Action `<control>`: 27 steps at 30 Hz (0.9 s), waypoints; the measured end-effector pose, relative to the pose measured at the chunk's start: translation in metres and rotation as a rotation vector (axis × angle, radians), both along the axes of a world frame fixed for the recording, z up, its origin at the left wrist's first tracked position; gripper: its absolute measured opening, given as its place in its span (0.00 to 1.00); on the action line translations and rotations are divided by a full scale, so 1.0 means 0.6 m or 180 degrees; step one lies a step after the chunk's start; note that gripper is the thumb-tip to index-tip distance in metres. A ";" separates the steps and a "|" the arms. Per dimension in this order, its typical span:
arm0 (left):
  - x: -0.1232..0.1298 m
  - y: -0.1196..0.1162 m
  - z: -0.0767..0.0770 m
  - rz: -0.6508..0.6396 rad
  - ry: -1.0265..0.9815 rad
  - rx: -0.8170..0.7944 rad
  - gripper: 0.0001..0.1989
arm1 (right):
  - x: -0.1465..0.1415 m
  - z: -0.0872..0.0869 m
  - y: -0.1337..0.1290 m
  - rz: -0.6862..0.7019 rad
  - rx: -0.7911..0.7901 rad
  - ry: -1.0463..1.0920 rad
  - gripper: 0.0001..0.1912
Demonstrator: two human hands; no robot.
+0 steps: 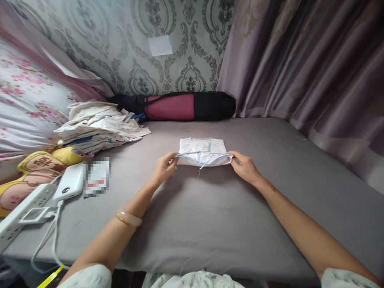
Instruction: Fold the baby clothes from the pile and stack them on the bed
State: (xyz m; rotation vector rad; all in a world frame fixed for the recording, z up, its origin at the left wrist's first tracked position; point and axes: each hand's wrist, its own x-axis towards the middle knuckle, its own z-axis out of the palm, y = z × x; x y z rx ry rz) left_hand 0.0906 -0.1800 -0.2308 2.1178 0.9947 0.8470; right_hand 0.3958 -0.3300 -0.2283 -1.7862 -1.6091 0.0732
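Note:
A small white garment with light blue trim [202, 146] lies partly folded on the grey sheet, its near edge lifted. At that edge's left corner, my left hand [165, 167] pinches the blue-trimmed cloth. My right hand [244, 167] grips the opposite corner between thumb and fingers. Between the two hands the trimmed edge sags to a shallow point, where a thin white string hangs down.
A pile of folded clothes [102, 126] sits at the back left. Nearer are a power bank [70, 180], a blurred packet [97, 176], a power strip [25, 212] and cables. A black and maroon bag [171, 107] lies along the wall.

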 end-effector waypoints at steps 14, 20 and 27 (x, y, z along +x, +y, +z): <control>0.113 0.073 -0.022 0.0927 -0.0312 0.0301 0.12 | -0.006 -0.005 0.119 -0.0792 0.0167 -0.0501 0.17; 0.142 0.113 -0.037 0.1098 0.0152 0.0268 0.13 | 0.009 -0.014 0.158 -0.0976 -0.0449 -0.0526 0.18; 0.155 0.137 -0.050 0.1168 0.0561 0.0227 0.13 | 0.016 -0.026 0.172 -0.1072 -0.0962 -0.0555 0.17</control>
